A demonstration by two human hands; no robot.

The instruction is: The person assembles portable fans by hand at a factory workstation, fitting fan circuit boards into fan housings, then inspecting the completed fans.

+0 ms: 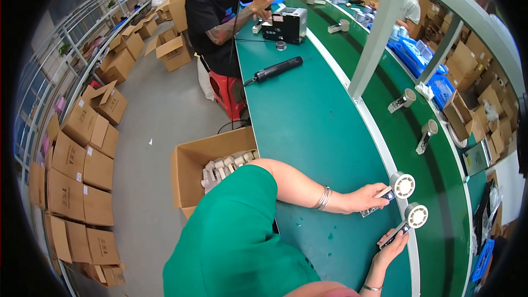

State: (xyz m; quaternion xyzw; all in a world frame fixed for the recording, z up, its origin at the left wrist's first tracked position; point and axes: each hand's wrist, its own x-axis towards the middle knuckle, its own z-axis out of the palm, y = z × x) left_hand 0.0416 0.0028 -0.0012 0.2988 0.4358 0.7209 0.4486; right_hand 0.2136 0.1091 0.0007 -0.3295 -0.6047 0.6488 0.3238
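Both hands are busy here: the left hand (369, 197) is pinched around the handle of a small white handheld fan (397, 188), and the right hand (391, 248) has its fingers closed on the handle of a second fan (410, 221), both fan heads sitting right at the white edge strip (379, 148) between the green bench (308, 121) and the darker conveyor belt (407, 137). If you ask me, the trick is keeping the grip low on the handles so the round heads land flat and don't knock each other, since they're just beside one another. Further up the belt two more fans (426, 133) lie well apart. A grey post (379, 33) rises from the strip, a black power tool (278, 69) lies on the bench, and an open carton (206, 168) of fans stands on the floor to the left.
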